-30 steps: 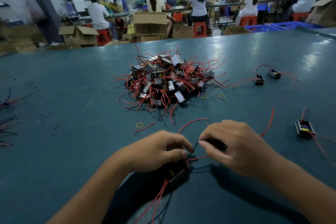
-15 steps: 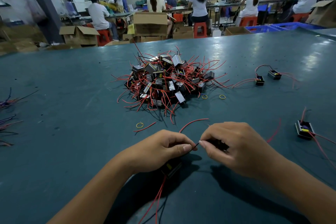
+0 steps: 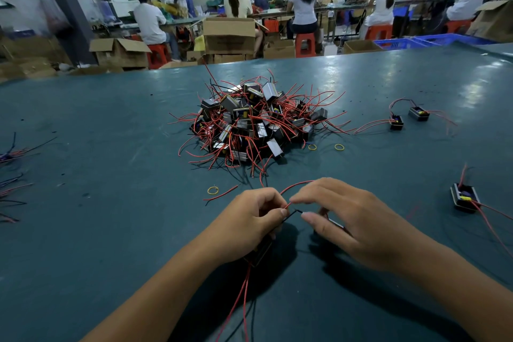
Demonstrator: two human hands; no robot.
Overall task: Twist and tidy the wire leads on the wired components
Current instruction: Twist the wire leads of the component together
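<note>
A heap of small black wired components [image 3: 254, 125] with red leads lies mid-table. Near the front edge my left hand [image 3: 249, 223] curls around one black component [image 3: 259, 254], most of it hidden under the palm, and pinches its black and red leads beside the thumb. Red leads [image 3: 241, 294] trail from it toward me. My right hand [image 3: 344, 219] sits just to the right, its fingertips pinching a red lead [image 3: 295, 184] that arcs away from me. A second dark component [image 3: 334, 223] peeks out under the right fingers.
Three loose components lie to the right: two [image 3: 396, 122] [image 3: 418, 113] further back, one [image 3: 464, 198] nearer. Yellow rubber bands [image 3: 213, 190] [image 3: 339, 147] and a cut red wire [image 3: 222, 194] lie on the teal table [image 3: 111, 230]. Wire bundles [image 3: 11, 153] lie at the left edge.
My hands have drawn slightly apart. The right fingers have opened a little from the black lead tip and now pinch the red lead.
</note>
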